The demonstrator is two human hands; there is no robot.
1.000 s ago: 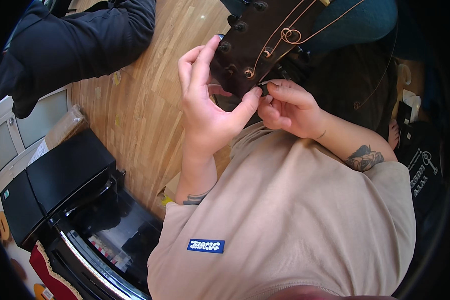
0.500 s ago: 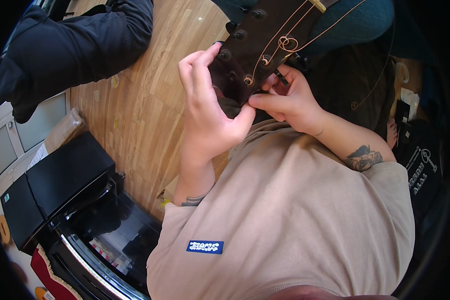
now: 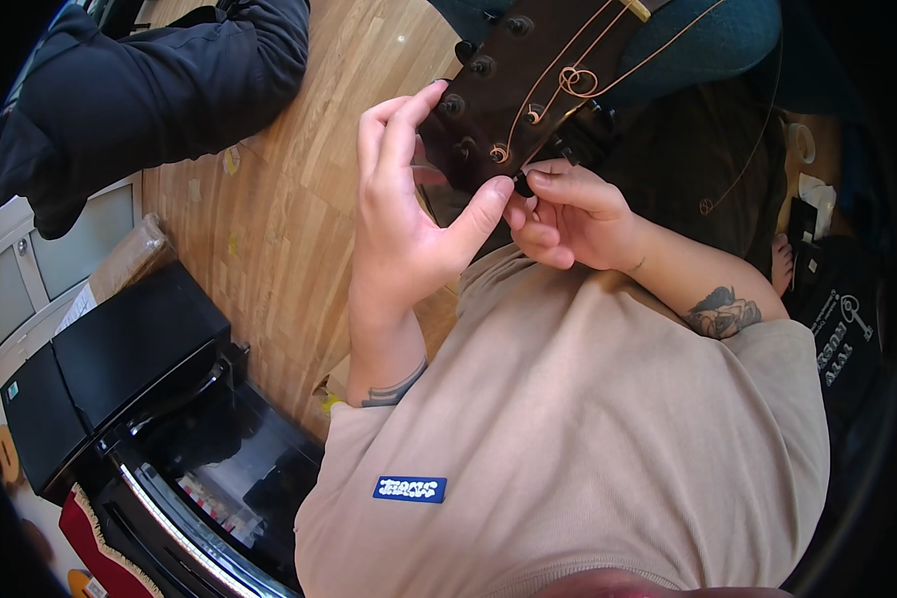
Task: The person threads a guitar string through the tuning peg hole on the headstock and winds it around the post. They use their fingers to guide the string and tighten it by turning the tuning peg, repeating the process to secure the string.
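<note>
A dark guitar headstock points toward me at the top centre. Copper-coloured strings wind onto its posts, and one loose string end makes a small coil. My left hand spans the end of the headstock, fingers along the left edge and thumb at the tip. Between the thumb and fingers of my right hand is a black tuning peg on the right edge, close to my left thumb. The underside of the headstock is hidden.
Blue jeans lie behind the headstock. A thin loose string hangs at the right. A black piano stands at lower left on the wooden floor. A person's dark sleeve fills the upper left.
My right hand has shifted slightly toward me; its thumb has left the headstock's tip and now rests on the tuning peg. My left hand and the headstock have barely moved.
</note>
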